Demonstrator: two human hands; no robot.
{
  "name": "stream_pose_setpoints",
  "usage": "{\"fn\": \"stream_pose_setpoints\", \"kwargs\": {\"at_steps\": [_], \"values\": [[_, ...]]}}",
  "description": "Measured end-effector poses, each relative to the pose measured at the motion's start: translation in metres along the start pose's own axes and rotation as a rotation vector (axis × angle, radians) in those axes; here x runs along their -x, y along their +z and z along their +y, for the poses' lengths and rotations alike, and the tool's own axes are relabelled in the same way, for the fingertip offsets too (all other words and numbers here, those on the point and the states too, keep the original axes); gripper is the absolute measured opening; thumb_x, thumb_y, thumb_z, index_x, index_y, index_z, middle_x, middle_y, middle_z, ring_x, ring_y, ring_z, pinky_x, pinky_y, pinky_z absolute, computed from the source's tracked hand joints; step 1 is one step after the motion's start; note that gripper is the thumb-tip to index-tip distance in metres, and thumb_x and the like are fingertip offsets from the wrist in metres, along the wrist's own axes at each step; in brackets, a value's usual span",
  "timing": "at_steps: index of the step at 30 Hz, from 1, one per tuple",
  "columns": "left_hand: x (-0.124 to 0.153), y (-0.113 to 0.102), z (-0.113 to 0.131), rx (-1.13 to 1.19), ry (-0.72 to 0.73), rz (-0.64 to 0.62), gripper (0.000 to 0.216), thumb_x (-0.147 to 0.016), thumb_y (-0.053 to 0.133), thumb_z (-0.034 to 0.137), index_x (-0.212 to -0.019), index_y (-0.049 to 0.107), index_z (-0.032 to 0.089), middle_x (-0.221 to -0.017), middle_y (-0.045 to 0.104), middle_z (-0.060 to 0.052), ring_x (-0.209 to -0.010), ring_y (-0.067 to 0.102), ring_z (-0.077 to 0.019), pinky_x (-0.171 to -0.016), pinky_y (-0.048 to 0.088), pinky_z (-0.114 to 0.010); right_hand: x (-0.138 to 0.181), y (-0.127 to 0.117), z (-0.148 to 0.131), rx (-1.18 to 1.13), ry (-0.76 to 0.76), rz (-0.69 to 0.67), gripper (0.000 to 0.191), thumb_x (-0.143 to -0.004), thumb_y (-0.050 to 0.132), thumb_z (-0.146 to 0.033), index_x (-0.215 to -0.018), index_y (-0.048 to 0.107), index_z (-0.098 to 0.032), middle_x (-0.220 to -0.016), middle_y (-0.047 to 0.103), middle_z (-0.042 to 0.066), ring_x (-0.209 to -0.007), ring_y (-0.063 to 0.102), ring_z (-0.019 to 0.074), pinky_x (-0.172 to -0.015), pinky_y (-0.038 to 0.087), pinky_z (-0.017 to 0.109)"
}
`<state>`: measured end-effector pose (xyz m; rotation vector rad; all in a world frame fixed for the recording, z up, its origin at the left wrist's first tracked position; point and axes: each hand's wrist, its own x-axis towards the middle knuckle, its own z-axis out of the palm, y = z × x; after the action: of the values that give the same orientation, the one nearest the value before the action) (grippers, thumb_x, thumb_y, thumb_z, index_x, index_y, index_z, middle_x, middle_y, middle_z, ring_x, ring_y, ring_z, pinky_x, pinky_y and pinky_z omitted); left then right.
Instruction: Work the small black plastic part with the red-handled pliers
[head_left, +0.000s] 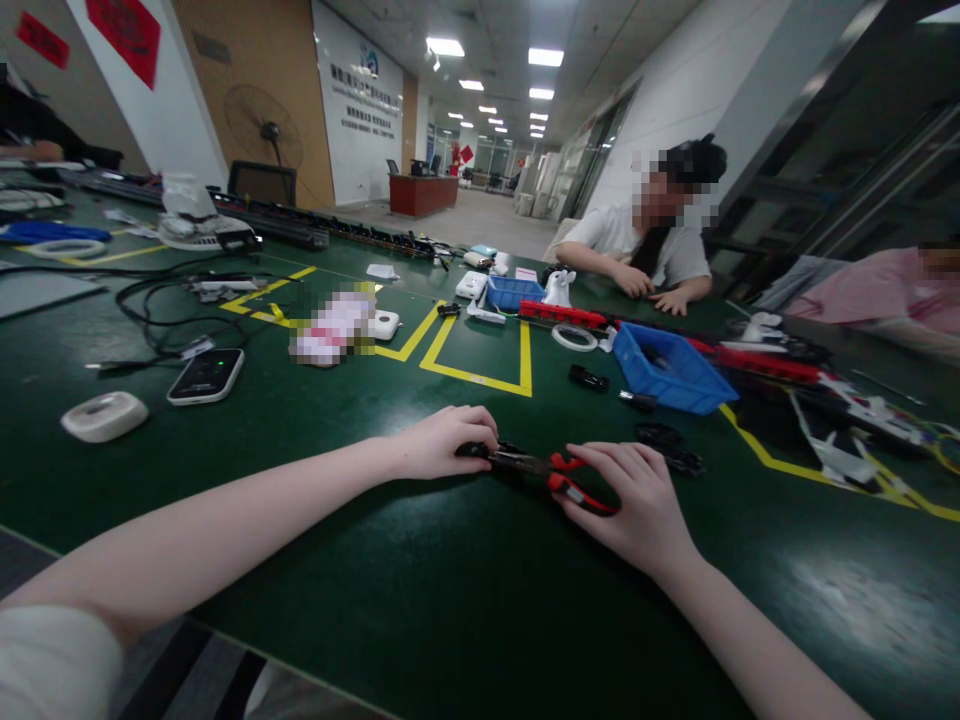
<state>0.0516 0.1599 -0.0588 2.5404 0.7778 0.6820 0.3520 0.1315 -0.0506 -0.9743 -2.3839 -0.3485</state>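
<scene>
My right hand (637, 500) is closed around the red handles of a pair of pliers (574, 490), which lie low over the green table (450, 600). The jaws of the pliers point left, toward my left hand (450, 440). Between the fingers of that hand is a small black part (472, 450), mostly hidden by them. The plier tips meet this part or sit right beside it; I cannot tell whether they grip it.
Right of centre stands a blue bin (671, 370), with black parts (667, 440) near it. A white-cased device (206, 376), black cables (150, 310) and a white oval object (105, 415) lie at left. Across the table sits a person (660, 230).
</scene>
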Motion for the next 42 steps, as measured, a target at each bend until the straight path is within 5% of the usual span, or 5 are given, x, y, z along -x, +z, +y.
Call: {"fn": "stream_pose_setpoints", "kwargs": {"at_steps": [42], "values": [[0.0001,-0.0006,-0.0001,0.040,-0.017,-0.001,0.015,-0.088,0.066,0.027,-0.100,0.065,0.017,-0.113,0.059,-0.008,-0.102,0.059,-0.0205,-0.090,0.047,-0.035,0.0009,-0.0023,0.0042,0.049,-0.034,0.007,0.045,-0.082,0.066,-0.038,-0.123,0.057,-0.022,-0.110,0.069,0.008,-0.098,0.064,0.0271,-0.089,0.041,0.045]]}}
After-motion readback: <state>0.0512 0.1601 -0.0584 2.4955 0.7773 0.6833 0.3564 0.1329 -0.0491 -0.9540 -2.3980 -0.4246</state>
